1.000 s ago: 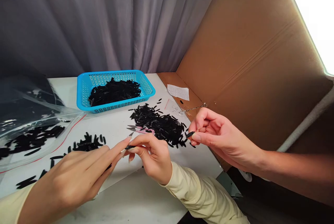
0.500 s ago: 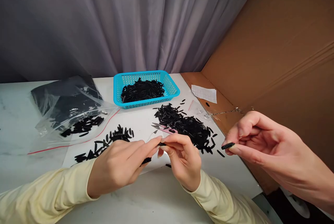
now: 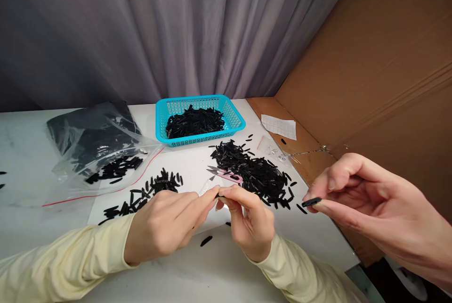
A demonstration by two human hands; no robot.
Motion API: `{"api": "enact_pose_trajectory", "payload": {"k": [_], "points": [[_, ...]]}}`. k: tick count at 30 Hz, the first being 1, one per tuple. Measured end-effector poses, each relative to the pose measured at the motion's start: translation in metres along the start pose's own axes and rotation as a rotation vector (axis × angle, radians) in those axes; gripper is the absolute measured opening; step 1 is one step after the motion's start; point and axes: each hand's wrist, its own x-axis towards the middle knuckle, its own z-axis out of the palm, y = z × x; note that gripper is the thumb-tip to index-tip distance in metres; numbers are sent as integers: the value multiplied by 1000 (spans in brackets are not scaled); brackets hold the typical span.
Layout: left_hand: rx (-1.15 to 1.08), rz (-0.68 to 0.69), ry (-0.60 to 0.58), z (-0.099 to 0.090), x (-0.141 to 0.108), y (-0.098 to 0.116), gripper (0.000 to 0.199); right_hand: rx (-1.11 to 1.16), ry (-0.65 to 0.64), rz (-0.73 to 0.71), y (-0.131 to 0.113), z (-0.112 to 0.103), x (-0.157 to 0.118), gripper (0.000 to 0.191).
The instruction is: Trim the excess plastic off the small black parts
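Observation:
My left hand [image 3: 164,220] and my right hand [image 3: 252,220], both in cream sleeves, meet at their fingertips low in the middle. Between them they pinch a small elongated black piece [image 3: 220,195], mostly covered by the fingers. Another such piece [image 3: 206,241] lies on the table just below my hands. Beyond my right hand are pink-handled snips [image 3: 229,175], at the edge of a large loose pile of black pieces [image 3: 263,171]. A smaller cluster [image 3: 164,181] sits behind my left hand.
At the back stands a blue basket [image 3: 242,124] holding black pieces. On the left lies a clear zip bag [image 3: 76,161] with more of them. Another person's hand [image 3: 374,204] at right holds up one black piece [image 3: 311,202]. A paper slip [image 3: 278,126] rests near the cardboard wall.
The black piece that hung below my left hand has dropped onto the table. My fingertips stay together on their piece. The view has shifted slightly.

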Motion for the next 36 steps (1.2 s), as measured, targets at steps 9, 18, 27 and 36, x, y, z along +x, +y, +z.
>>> {"api": "enact_pose_trajectory", "payload": {"k": [9, 18, 27, 36], "points": [[7, 47, 21, 2, -1, -1, 24, -16, 48, 41, -2, 3, -3, 31], [34, 54, 16, 1, 2, -1, 23, -76, 32, 38, -6, 2, 1, 40], [14, 86, 30, 5, -3, -1, 23, -177, 9, 117, -10, 2, 2, 41], [-12, 60, 4, 5, -6, -1, 24, -162, 69, 126, -12, 5, -3, 42]]}}
